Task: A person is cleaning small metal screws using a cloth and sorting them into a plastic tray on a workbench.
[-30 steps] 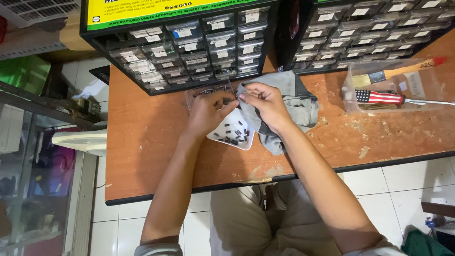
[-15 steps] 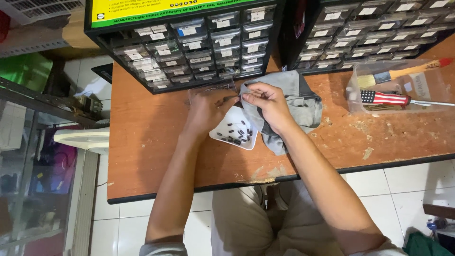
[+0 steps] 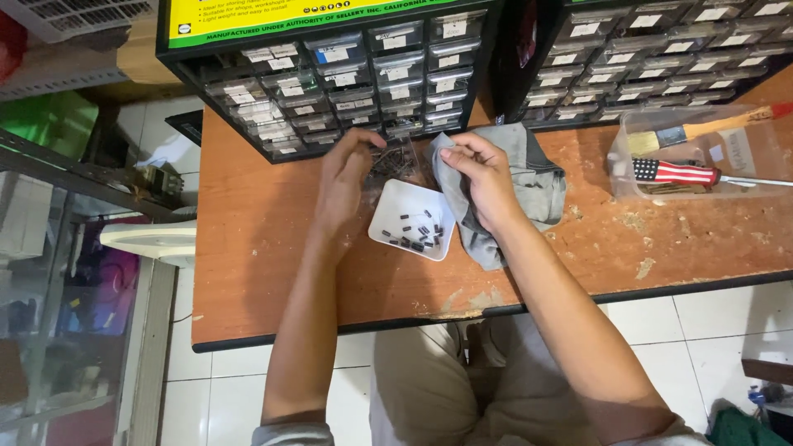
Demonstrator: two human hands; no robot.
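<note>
L hand (image 3: 347, 177) slid off white tray (image 3: 388, 206) (fingers curled, grip unclear) — R hand (image 3: 483, 177) pinches grey cloth (image 3: 537, 177).

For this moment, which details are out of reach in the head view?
- What the left hand pinches: hidden by its own fingers.
- Whether the right hand holds a part or only the grey cloth: too small.
- The dark pieces in the white tray: too small to identify.
- Brush handle: cut off by the right edge.
</note>
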